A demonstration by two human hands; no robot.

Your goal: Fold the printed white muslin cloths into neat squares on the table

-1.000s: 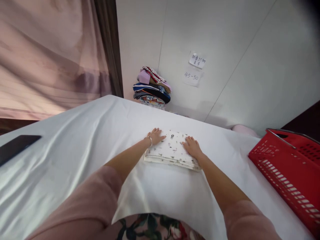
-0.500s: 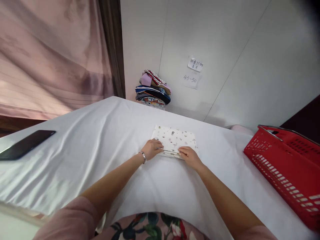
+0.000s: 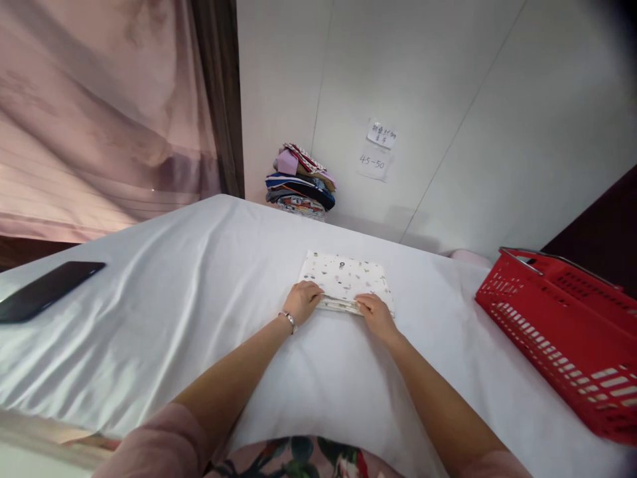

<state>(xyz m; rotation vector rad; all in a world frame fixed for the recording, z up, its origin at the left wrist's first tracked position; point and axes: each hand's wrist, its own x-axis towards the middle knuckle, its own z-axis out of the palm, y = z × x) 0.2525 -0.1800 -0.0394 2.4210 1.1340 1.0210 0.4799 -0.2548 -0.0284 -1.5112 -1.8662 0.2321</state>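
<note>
A folded white cloth (image 3: 348,275) with small scattered prints lies flat on the white-covered table (image 3: 279,372) in front of me. Its near edge shows several layers. My left hand (image 3: 303,302), with a bracelet at the wrist, pinches that near edge at its left part. Toward the right part of the same edge, my right hand (image 3: 377,313) has thumb and fingers closed on the upper layer. The fingertips partly hide the edge.
At the right stands a red plastic basket (image 3: 557,332) with a metal handle. A dark phone-like slab (image 3: 50,289) lies at the left. Folded clothes (image 3: 301,179) are stacked beyond the far edge, by a wall with paper notes (image 3: 375,162). A pink curtain (image 3: 99,113) hangs at the left.
The camera view has shifted slightly. Both hands stay on the near edge of the cloth; the left hand's fingers have drawn in closer to that edge.
</note>
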